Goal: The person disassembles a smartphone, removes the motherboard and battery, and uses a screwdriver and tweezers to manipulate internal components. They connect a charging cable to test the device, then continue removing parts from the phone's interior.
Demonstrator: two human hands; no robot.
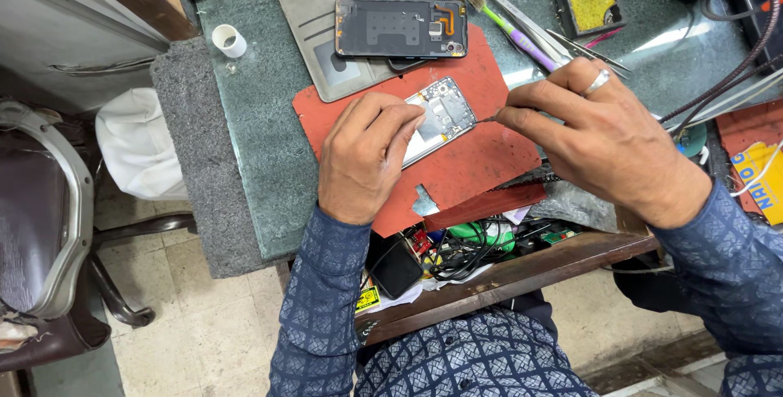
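Here the left hand (363, 156) lies flat on the opened phone (440, 118), fingers pressing it onto the red mat (473, 161). The right hand (595, 136) pinches a thin tool (488, 119), its tip at the phone's right edge. Beyond the mat lie a back cover (401, 27) and a toothbrush (510, 28); just left of it stands a white cap (229, 40).

The person wears a long-sleeved shirt of dark navy blue, printed all over with a fine light-blue lattice of small diamonds. The sleeves reach down to the wrists of the left hand (364, 158) and the right hand (599, 140). A plain silver ring (598, 81) sits on one finger of the right hand.
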